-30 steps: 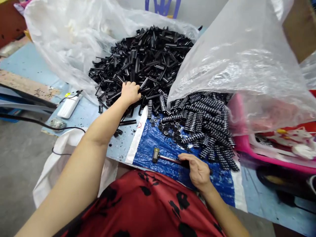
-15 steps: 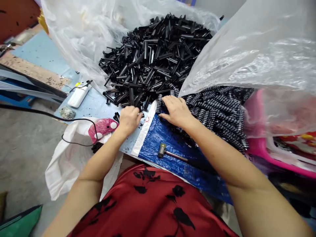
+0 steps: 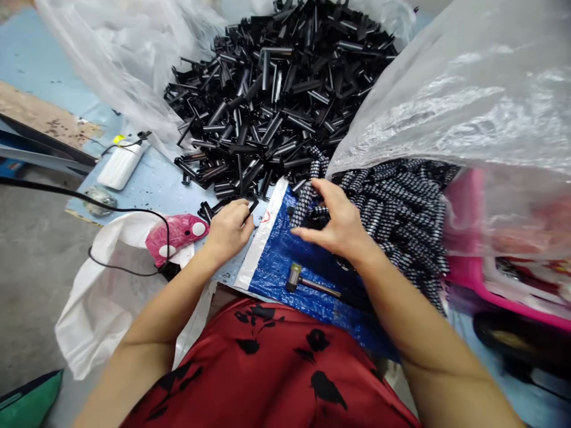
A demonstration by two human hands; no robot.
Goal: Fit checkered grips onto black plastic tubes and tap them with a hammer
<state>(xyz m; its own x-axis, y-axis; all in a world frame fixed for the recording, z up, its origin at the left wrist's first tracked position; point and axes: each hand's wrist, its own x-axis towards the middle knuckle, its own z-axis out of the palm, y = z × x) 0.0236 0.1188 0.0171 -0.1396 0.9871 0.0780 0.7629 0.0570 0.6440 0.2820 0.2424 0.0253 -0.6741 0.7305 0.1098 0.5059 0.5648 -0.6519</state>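
My left hand (image 3: 231,230) is closed at the front edge of a big heap of black plastic parts (image 3: 267,101), with one short black plastic part (image 3: 251,209) sticking out between thumb and fingers. Over the blue woven sheet (image 3: 274,255), my right hand (image 3: 341,226) has its thumb and fingers spread apart. Between them lies a black-and-white patterned grip sleeve (image 3: 304,203), at the left end of a pile of similar sleeves (image 3: 401,208). Whether the fingers touch it, I cannot tell. A small hammer (image 3: 312,284) rests on the sheet below my right hand.
Clear plastic sheeting (image 3: 446,113) flanks the heap and hangs over a pink basket (image 3: 468,279) at right. At left are a white box with a cable (image 3: 120,166), a roll of tape (image 3: 99,201), a pink dotted pouch (image 3: 176,238) and a white sack (image 3: 98,315).
My right hand has opened wider and shifted slightly right and down, uncovering the patterned sleeve. A black part now shows in my left hand. The view has tilted a little downward.
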